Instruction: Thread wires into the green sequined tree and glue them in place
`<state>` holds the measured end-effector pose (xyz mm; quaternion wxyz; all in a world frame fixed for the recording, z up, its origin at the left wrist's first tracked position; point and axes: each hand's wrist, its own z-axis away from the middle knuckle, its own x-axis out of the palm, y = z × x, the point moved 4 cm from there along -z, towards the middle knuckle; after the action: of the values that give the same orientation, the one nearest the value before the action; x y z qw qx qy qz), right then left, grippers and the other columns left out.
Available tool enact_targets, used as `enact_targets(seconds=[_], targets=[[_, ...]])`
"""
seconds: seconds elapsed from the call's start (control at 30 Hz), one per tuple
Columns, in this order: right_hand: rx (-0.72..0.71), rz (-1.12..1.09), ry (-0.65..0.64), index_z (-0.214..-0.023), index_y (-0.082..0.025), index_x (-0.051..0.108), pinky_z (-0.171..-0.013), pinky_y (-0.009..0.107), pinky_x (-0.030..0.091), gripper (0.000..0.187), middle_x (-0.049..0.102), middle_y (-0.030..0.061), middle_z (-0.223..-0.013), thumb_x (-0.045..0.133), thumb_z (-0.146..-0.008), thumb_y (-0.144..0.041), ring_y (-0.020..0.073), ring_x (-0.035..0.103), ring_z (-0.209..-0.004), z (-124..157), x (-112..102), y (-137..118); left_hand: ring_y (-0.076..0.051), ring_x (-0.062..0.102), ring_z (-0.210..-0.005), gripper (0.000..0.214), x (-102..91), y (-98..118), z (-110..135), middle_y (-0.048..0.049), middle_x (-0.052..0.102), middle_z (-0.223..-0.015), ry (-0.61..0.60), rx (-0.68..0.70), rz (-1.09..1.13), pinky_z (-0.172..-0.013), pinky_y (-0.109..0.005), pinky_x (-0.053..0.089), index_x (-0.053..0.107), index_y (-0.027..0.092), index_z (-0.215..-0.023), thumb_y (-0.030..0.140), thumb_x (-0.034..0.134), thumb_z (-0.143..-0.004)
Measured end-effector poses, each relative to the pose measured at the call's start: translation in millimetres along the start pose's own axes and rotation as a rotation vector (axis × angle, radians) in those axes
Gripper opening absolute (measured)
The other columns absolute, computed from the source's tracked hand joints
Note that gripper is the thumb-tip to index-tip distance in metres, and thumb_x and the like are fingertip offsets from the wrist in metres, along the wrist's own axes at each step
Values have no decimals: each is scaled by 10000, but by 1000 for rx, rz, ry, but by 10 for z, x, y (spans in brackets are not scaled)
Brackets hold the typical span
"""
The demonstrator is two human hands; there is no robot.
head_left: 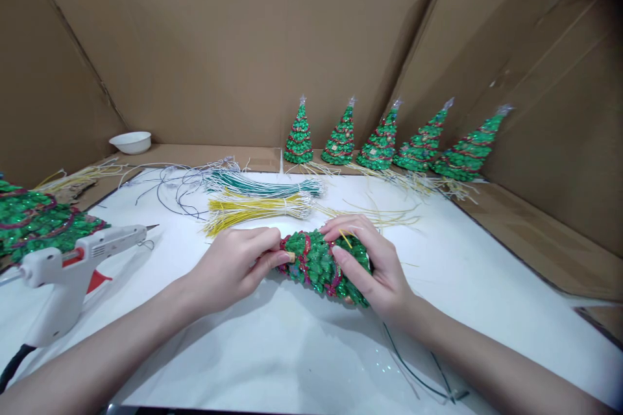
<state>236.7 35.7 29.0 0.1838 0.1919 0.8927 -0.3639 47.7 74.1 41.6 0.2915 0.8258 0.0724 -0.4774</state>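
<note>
A small green Christmas tree (316,262) with red garland lies on its side between my hands, its wide base to the right. My left hand (248,259) is closed around the narrow end, thumb and fingers pinching near a small gold piece (291,257). My right hand (372,259) wraps the wide end from above, fingers curved over the foliage. A short yellow wire (345,238) sticks up by the right fingers. Green wires (413,373) trail on the table below my right wrist. The tree's tip is hidden by my left hand.
A white glue gun (63,288) stands at left before another tree (48,220). Yellow (257,207) and green wire bundles (263,183) lie behind my hands. Several finished trees (379,139) line the back right. A white bowl (131,142) sits back left; cardboard walls (195,52) enclose the table.
</note>
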Motion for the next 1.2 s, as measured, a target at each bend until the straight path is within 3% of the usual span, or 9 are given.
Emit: enact_targets(seconds=[1.2], targets=[[-12, -20, -37, -969, -209, 553, -850, 377, 438, 124, 602, 48, -962, 492, -878, -149, 193, 546, -950, 17, -3, 27, -83, 488, -560, 243, 19, -19, 7, 30, 569, -653, -37, -53, 65, -538, -176, 332, 499, 167, -740, 254, 452, -963]])
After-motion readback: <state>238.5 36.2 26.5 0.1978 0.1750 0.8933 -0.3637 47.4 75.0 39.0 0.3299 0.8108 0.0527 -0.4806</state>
